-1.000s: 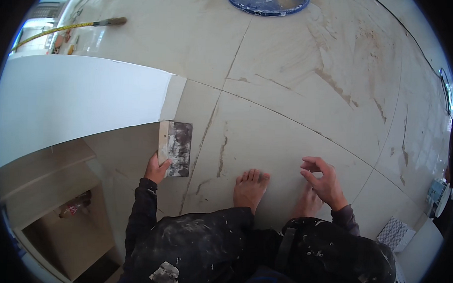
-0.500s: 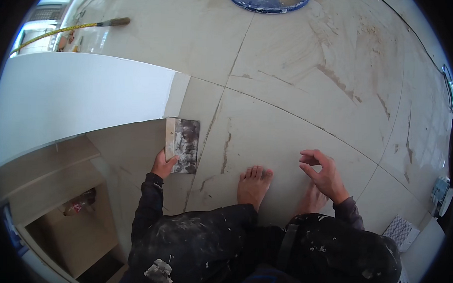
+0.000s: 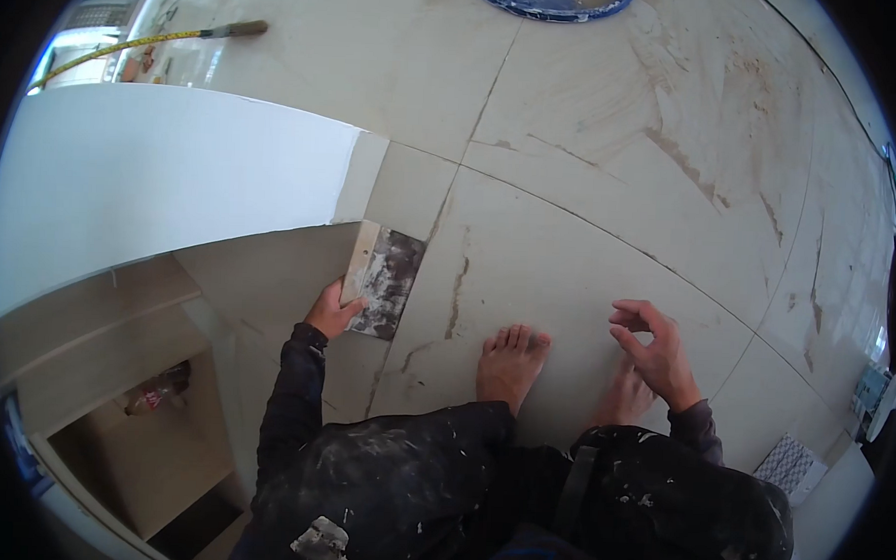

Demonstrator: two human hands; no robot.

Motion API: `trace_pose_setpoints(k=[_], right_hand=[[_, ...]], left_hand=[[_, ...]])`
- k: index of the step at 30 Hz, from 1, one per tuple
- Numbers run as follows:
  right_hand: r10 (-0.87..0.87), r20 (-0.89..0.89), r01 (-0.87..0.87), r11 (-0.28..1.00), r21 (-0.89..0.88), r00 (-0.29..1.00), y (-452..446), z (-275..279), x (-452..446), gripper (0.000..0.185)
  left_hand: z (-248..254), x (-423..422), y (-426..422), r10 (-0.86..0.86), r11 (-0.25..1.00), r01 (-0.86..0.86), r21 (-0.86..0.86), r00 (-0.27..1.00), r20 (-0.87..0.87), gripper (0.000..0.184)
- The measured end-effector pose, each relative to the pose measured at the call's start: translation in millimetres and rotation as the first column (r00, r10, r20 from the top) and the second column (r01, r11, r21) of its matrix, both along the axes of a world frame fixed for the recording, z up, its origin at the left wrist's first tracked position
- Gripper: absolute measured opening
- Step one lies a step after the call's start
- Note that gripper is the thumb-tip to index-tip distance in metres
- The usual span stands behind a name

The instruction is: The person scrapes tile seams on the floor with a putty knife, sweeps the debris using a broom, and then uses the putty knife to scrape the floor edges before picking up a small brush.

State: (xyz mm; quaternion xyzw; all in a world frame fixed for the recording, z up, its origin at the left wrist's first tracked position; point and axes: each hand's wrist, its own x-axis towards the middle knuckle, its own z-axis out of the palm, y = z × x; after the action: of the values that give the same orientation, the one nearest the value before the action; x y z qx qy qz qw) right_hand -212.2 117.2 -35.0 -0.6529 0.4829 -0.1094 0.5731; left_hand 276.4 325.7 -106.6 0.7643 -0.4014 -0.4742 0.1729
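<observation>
My left hand [image 3: 334, 310] is wrapped round the pale handle of a wide putty knife [image 3: 390, 284]. Dark and white smears of filler cover its metal blade, which is tilted and points to the right over the tiles. The top of the handle is close to the lower corner of a white wall end [image 3: 225, 169]; I cannot tell whether they touch. Above my right foot, my right hand [image 3: 661, 355] hangs with loosely bent fingers, the thumb apart from them and nothing between.
Large beige floor tiles [image 3: 557, 254] carry brown smears. A blue-rimmed bucket or basin [image 3: 551, 12] stands at the top. A brush with a yellow handle [image 3: 170, 38] is at upper left. Below the wall, an open cabinet [image 3: 180, 468] holds a plastic-wrapped item [image 3: 158, 388].
The putty knife in my left hand has moved a little right and up and turned clockwise. My right hand keeps its bent pose. The whole view has shifted slightly.
</observation>
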Motion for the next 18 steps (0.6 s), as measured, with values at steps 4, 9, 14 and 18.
trace_pose_setpoints(k=[4,9,14,18], right_hand=[[0.062,0.017,-0.062,0.998,-0.001,0.998,0.7,-4.8,6.1,0.028],[0.092,0.017,-0.092,0.996,0.001,0.996,2.3,-8.6,10.5,0.029],[0.107,0.046,-0.106,0.994,-0.016,0.993,6.1,-16.1,17.3,0.029],[0.137,0.044,-0.135,0.990,-0.052,0.990,3.2,-18.6,23.8,0.028]], left_hand=[[-5.1,-1.7,5.4,0.009,1.000,-0.009,-0.018,0.999,-0.042,0.048],[-19.5,12.1,11.9,-0.017,0.998,0.006,-0.062,0.985,-0.174,0.048],[-18.8,6.8,-2.6,0.048,0.999,-0.049,0.004,0.974,-0.220,0.046],[-20.0,-41.5,-18.0,-0.018,1.000,0.021,0.011,0.963,-0.269,0.045]])
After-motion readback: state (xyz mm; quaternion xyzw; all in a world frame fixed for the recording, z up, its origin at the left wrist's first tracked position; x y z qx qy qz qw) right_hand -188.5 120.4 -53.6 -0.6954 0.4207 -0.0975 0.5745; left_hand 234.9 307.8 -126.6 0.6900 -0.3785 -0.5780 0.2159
